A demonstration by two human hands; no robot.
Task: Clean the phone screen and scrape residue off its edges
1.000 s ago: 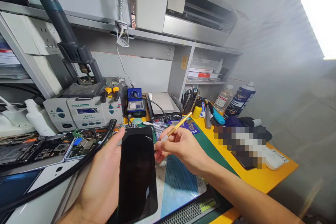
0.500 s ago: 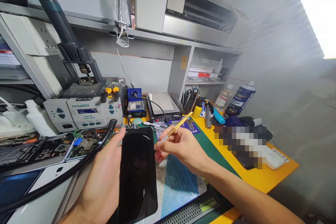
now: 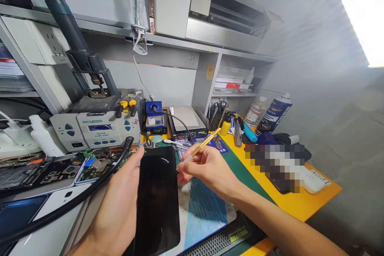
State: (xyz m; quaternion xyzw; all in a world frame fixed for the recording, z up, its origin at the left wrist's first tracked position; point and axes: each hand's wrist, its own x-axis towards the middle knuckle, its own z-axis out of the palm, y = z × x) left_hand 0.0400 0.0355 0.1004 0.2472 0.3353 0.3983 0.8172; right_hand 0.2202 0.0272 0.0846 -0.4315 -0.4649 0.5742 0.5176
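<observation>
A black smartphone (image 3: 158, 200), its dark screen towards me, stands tilted in the lower middle. My left hand (image 3: 118, 204) grips it along its left edge, thumb at the upper corner; the fingers behind it are hidden. Between thumb and fingers, my right hand (image 3: 207, 166) pinches a slim gold-handled tool (image 3: 206, 142) with a pale lower part. The tool's lower end is at the phone's right edge; its tip is too small to make out, and I cannot tell whether it touches. Under the hands lies a blue-and-white work pad (image 3: 207, 204).
Left of the phone, a black hose (image 3: 90, 198) curves across opened phone parts (image 3: 102, 164). Behind stands a grey hot-air station (image 3: 99, 128) with yellow-handled pliers (image 3: 127, 107). A spray can (image 3: 274, 112) and clear bottle (image 3: 255, 112) stand at the right, near the yellow table edge (image 3: 327, 192).
Little differs. The reflection on the phone screen has shifted slightly, with a bright streak near its top; both hands keep nearly the same place and hold.
</observation>
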